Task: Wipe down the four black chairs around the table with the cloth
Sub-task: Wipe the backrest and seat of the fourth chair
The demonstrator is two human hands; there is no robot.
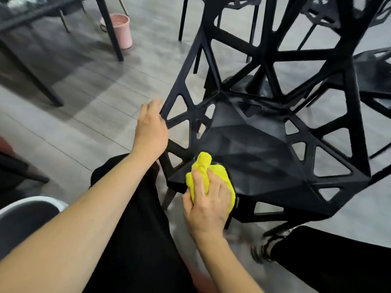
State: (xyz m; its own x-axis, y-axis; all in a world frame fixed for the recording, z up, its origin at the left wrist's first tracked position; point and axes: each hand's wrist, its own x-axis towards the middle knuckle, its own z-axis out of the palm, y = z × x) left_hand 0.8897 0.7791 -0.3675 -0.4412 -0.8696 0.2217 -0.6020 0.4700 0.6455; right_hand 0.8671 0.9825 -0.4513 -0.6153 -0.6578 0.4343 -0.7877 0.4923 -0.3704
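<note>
A black chair (264, 144) with an open triangular frame fills the middle and right of the head view. My right hand (208, 205) grips a bunched yellow cloth (206, 166) and presses it onto the front left corner of the seat. My left hand (151, 129) rests against the chair's left armrest edge, fingers roughly straight. More black chairs (376, 70) stand behind it at the top and far right.
A pink bucket (122, 30) stands on the grey floor at the top left, behind a dark table leg (111, 28). A dark table (25, 11) fills the top left corner. My dark-clothed legs and a sandalled foot (264, 248) are at the bottom.
</note>
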